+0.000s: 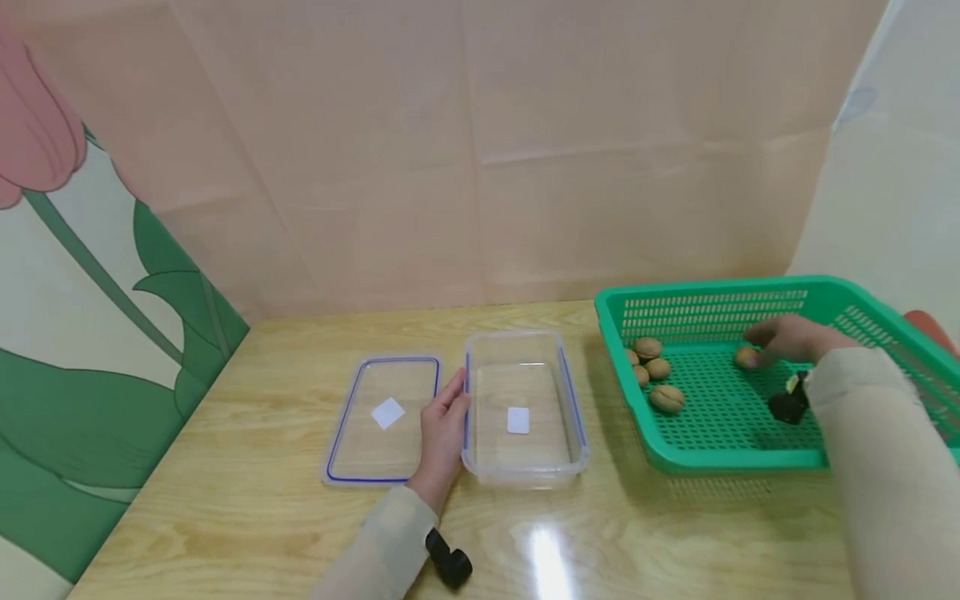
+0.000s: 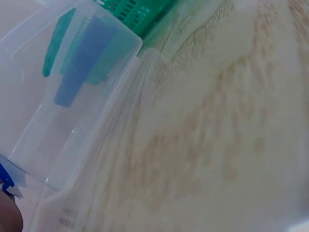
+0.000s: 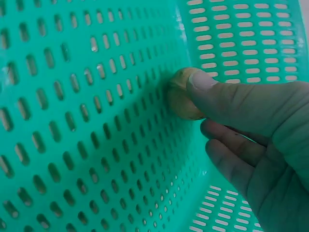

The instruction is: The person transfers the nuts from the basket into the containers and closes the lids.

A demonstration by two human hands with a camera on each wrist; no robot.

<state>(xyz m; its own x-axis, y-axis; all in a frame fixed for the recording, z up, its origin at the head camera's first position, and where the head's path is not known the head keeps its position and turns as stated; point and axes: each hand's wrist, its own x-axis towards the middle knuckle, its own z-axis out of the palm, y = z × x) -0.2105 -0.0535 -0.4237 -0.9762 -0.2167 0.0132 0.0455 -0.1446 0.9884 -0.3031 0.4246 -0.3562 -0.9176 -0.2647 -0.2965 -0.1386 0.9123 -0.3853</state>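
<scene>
My right hand point(image 1: 795, 337) reaches into a green plastic basket point(image 1: 735, 461) and pinches a walnut point(image 3: 181, 96) at its floor. In the right wrist view the thumb point(image 3: 236, 99) lies on the nut, while two curled fingers show below. Several other walnuts point(image 1: 667, 398) lie at the basket's left end. Against the left side of a clear rectangular container point(image 1: 525, 473) rests my left hand point(image 1: 442, 429), its fingers fairly straight. The container is lidless, with a white square label. Only a fingertip point(image 2: 10, 212) of that hand appears in the left wrist view.
A clear lid point(image 1: 382, 454) with a blue seal and a white label lies flat left of the container. All stand on a wood-grain table point(image 1: 247, 467). Behind it hangs a beige sheet point(image 1: 360, 167). Something red point(image 1: 930, 329) shows past the basket's right side.
</scene>
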